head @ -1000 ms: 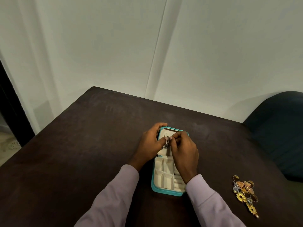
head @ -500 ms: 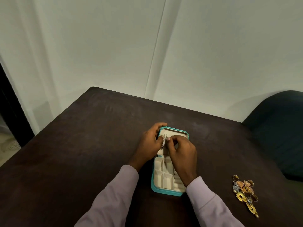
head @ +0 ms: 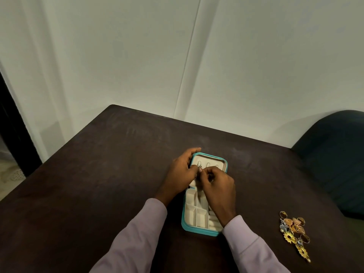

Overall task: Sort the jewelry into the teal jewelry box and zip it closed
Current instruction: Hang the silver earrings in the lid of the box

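The teal jewelry box (head: 186, 227) lies open on the dark table, its cream lid half far from me and its divided compartments near me. My left hand (head: 182, 170) curls round the lid's left edge, and its thumb and fingers pinch a small silver jewelry piece (head: 199, 166) over the lid's hooks. My right hand (head: 217, 183) hovers above the box's middle and pinches the same piece from the right. The piece's lower part is hidden between my fingers.
A pile of gold, copper and silver jewelry (head: 294, 231) lies on the table (head: 98, 184) at the near right. A dark blue chair (head: 334, 154) stands past the table's right edge. A pale wall rises behind.
My hands have shifted slightly left and toward the lid's hooks with the silver piece. The dangling part seen earlier between my hands is now mostly hidden.
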The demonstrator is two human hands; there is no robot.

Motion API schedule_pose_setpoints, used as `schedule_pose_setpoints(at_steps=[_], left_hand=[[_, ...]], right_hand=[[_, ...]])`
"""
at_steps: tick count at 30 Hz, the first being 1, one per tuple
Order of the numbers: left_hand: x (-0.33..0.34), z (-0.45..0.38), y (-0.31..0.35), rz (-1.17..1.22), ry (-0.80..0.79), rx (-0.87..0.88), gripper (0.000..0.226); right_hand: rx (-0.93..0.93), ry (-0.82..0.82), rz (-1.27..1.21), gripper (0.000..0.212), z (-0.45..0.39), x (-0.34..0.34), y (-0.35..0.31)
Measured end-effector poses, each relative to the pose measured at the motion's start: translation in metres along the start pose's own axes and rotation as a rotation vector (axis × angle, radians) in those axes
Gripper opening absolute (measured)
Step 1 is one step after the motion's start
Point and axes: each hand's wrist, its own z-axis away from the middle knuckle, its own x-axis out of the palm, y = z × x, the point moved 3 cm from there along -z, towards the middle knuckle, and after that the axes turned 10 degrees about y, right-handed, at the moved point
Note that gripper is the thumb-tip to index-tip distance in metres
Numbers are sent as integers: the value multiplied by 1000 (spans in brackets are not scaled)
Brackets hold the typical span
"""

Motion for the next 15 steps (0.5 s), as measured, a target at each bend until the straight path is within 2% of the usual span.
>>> schedule_pose_setpoints(at_steps=[7, 15], left_hand=[[-1, 1, 0, 11, -20, -5, 48], [-3, 1, 3, 89, 7, -92, 43]], right_hand=[[81, -90, -88, 13, -4, 4, -2], [79, -108, -50, 27, -1, 5, 3]])
